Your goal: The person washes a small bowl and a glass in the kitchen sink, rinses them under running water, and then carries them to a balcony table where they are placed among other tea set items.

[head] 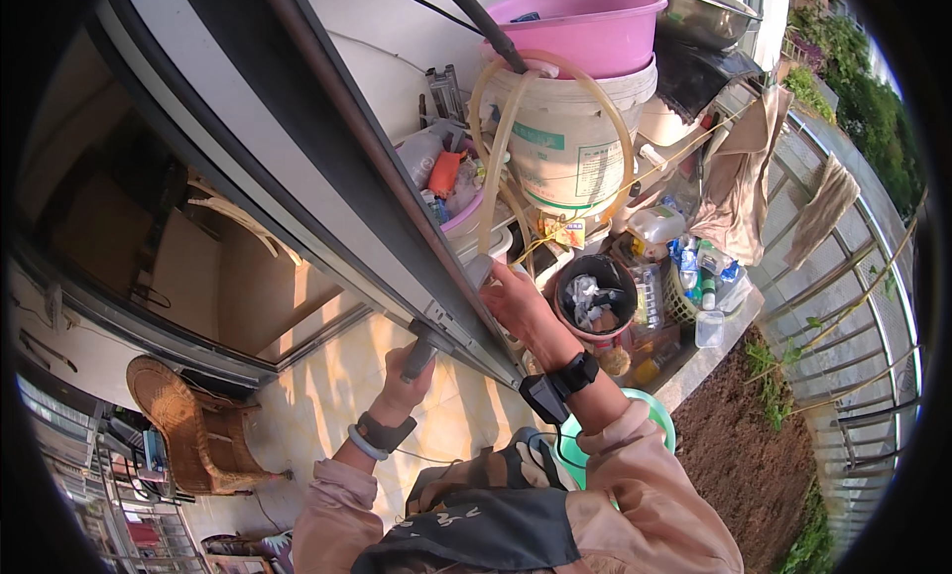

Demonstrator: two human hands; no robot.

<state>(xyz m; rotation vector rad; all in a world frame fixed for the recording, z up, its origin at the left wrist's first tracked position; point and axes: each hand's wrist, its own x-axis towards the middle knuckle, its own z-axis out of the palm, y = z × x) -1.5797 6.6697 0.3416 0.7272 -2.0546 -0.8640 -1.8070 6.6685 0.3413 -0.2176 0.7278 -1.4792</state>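
Note:
My left hand (407,377) is closed around the dark grey handle of a tool (421,357), whose wide head lies against the sliding door frame (372,254). On the frame's other side, my right hand (513,299) has its fingers on a greyish, partly see-through object (477,271) beside the frame; its kind is unclear. Above my right hand, a clear hose (500,157) loops down from a large white bucket (573,150). A round bin (563,306) with plastic waste in it stands just right of that hand.
A pink basin (580,24) rests on the white bucket. A green basin (658,418) is beside my right forearm. Bottles fill a basket (678,295) at the right. Beyond lie soil (744,455) and a metal railing (840,239). A wicker chair (175,418) stands at the left.

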